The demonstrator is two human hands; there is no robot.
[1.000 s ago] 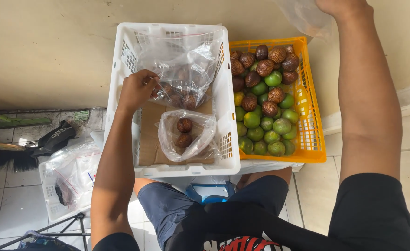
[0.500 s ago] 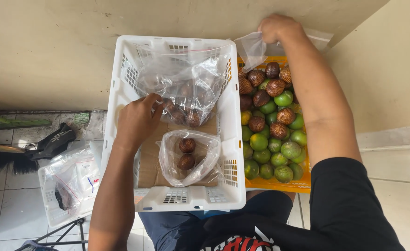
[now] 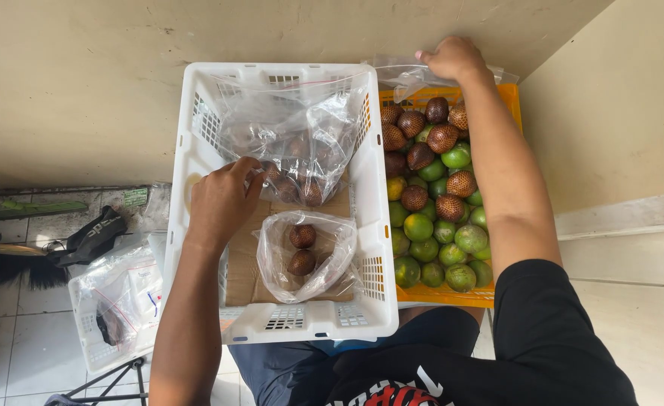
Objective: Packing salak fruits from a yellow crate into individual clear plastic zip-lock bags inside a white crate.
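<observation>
An empty clear plastic bag [image 3: 415, 75] is gripped by the right hand [image 3: 452, 59], while a filled bag of snake fruit [image 3: 294, 143] is pinched by the left hand [image 3: 223, 201].

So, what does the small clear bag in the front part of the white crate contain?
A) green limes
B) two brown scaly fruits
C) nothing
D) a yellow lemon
B: the small clear bag lies open in the white crate and shows two brown scaly fruits, one behind the other.
</observation>
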